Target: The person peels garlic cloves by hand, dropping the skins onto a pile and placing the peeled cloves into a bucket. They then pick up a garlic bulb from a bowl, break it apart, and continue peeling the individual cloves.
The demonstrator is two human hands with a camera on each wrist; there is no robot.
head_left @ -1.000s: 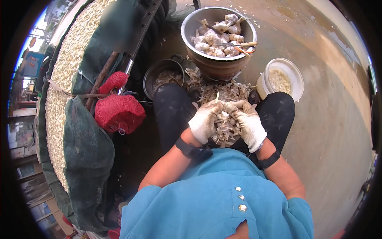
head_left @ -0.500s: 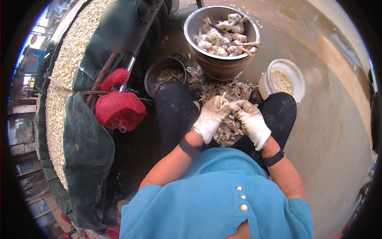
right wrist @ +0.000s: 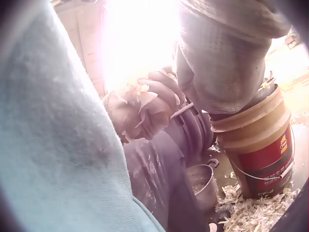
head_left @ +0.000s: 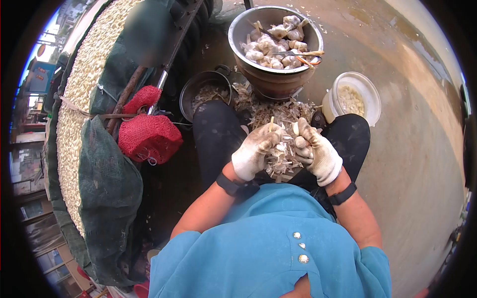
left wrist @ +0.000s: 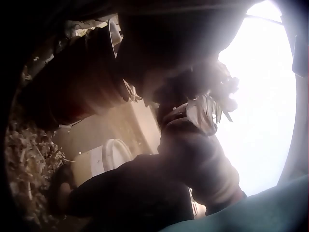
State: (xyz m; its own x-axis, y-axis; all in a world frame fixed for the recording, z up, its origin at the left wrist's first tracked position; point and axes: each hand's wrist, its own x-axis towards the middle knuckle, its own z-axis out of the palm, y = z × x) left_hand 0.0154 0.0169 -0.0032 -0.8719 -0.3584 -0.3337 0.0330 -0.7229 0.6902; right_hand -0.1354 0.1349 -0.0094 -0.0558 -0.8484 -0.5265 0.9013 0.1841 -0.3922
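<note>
Both hands wear soiled white gloves and sit close together over the lap in the head view. My left hand (head_left: 256, 151) has its fingers curled round a garlic bulb, mostly hidden by the glove; its thin pale stalk (head_left: 271, 124) sticks up past the fingers. A peeled white garlic clove (head_left: 296, 128) is pinched at the thumb and fingertips of my right hand (head_left: 320, 156). Papery garlic skin (right wrist: 146, 102) shows at the left hand in the right wrist view. Loose skins and cloves (head_left: 281, 164) lie in the lap below the hands.
A bucket with a basin of garlic bulbs (head_left: 271, 47) stands ahead. Right of it, a white tub (head_left: 370, 102) holds peeled cloves. A metal pot (head_left: 186, 102) stands left, and peelings (head_left: 283, 113) cover the floor between. Red mesh (head_left: 149, 136) hangs beside a long bed of cloves (head_left: 74, 124).
The hands were together at the fingertips; now they are slightly apart. The right hand has turned and shows a white clove at its fingertips. The left hand keeps hold of the stalked garlic.
</note>
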